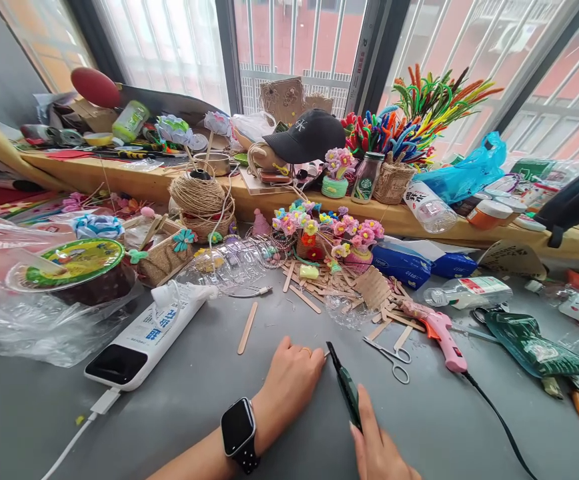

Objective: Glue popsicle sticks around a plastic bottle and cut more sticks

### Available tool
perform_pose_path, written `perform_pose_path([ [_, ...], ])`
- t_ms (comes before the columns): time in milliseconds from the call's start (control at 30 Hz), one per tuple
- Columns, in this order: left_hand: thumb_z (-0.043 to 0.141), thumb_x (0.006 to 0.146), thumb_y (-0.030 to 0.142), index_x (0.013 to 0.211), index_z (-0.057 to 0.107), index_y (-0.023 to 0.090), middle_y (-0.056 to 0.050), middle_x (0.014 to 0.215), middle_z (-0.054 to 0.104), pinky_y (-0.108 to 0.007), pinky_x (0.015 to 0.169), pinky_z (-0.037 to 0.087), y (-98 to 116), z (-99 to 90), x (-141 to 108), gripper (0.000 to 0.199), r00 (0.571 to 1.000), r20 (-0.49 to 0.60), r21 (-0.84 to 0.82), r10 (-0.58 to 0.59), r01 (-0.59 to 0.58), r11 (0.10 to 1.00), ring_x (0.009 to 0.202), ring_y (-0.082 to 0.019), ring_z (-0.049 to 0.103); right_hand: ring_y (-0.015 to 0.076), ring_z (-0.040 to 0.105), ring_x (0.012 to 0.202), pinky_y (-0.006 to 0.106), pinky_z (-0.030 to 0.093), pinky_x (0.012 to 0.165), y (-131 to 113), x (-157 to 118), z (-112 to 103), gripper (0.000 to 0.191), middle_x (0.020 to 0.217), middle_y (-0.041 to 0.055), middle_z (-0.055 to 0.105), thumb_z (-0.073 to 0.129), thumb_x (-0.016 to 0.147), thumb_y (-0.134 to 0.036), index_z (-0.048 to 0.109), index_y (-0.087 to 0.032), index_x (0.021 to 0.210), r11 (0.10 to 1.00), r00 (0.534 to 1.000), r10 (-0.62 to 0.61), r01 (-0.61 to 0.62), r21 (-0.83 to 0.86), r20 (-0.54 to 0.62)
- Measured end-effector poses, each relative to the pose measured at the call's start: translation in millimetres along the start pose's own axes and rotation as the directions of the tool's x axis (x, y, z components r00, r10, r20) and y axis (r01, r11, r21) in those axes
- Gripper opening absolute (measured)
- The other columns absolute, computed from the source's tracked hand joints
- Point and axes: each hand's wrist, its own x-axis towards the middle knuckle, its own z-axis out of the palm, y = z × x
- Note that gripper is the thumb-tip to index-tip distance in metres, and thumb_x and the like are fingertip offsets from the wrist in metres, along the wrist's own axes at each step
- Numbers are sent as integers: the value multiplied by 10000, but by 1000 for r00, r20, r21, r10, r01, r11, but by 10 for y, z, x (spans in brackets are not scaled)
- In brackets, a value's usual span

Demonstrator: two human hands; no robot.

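Note:
My left hand (292,377), wearing a black watch (238,427), is closed on the grey table (194,427). A small pale stick (326,355) pokes out past its fingers; the rest is hidden. My right hand (382,447) grips a dark green utility knife (348,393). The black blade end of the knife is at the pale stick's tip; whether it touches cannot be told. One wooden craft stick (247,328) lies alone beyond my left hand. Small scissors (392,357) with grey handles and a pink hot glue gun (442,337) rest to the right.
A pile of craft sticks (314,293) lies behind my hands. At left are a white power strip (152,337) and a round food tub (77,267). A clear bottle (469,292) and a green pouch (534,343) lie right. Twine (199,200) and pipe cleaners (394,137) stand further back.

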Motion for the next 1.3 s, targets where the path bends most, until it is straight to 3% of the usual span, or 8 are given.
perform_pose_path([
  [133, 374, 796, 117, 629, 434, 168, 5, 540, 548, -275, 534, 184, 0, -3, -1, 185, 999, 2, 4, 44, -44, 999, 486, -135, 495, 58, 432, 243, 141, 280, 255, 9, 0, 31, 343, 432, -29, 508, 339, 815, -207, 516, -252, 1105, 1000, 1000, -22, 22, 11, 12],
  [233, 365, 788, 103, 629, 439, 171, 5, 541, 556, -276, 530, 184, 7, -3, -2, 188, 1000, -8, -3, -3, 3, 1000, 483, -141, 503, 74, 456, 258, 154, 284, 248, 7, 12, 36, 328, 455, -28, 525, 360, 803, -197, 545, -252, 1068, 998, 997, -56, 58, -39, 55],
  [400, 373, 777, 105, 636, 436, 173, 7, 552, 563, -274, 535, 193, 4, -11, 1, 169, 1000, 3, -3, 30, -30, 1000, 484, -140, 506, 50, 426, 244, 129, 287, 261, 31, -34, 61, 354, 446, -29, 524, 329, 822, -233, 474, -273, 1142, 997, 999, -34, 34, -65, 12],
  [533, 363, 780, 107, 632, 436, 174, 9, 541, 557, -270, 524, 193, -1, -21, 3, 178, 999, 11, 1, 30, -30, 1000, 472, -139, 500, 71, 467, 277, 149, 290, 254, 40, -13, 52, 344, 483, -28, 540, 316, 821, -211, 516, -263, 1096, 997, 995, -62, 66, -47, 80],
  [767, 349, 801, 128, 640, 436, 172, 6, 541, 560, -272, 528, 203, 0, -27, 1, 188, 999, -2, -7, 35, -35, 999, 473, -143, 509, 47, 419, 238, 132, 296, 256, 45, -60, 54, 304, 436, -37, 512, 346, 824, -222, 575, -258, 1021, 998, 1000, -30, 30, -54, -5],
  [1000, 330, 811, 137, 634, 435, 170, 4, 536, 565, -273, 524, 205, -7, -47, 5, 209, 999, 3, -9, 33, -33, 999, 470, -144, 516, 52, 412, 232, 132, 294, 257, -13, -63, 57, 351, 414, -36, 486, 338, 823, -209, 482, -278, 1136, 999, 999, -8, 7, -40, -36],
  [1200, 355, 790, 115, 637, 427, 168, 6, 544, 561, -263, 528, 205, -7, -50, 1, 177, 999, 4, -17, 42, -42, 999, 480, -137, 514, 64, 449, 258, 142, 310, 246, -7, -31, 18, 316, 460, -31, 522, 346, 819, -218, 560, -269, 1046, 992, 998, -59, 61, -109, 18],
  [1300, 350, 804, 136, 639, 432, 169, 5, 540, 561, -263, 530, 204, -4, -47, -1, 187, 999, 4, -11, 33, -33, 999, 472, -135, 509, 47, 426, 248, 125, 315, 259, 1, -39, 22, 291, 439, -30, 515, 369, 815, -218, 598, -261, 989, 989, 998, -53, 48, -137, -30],
])
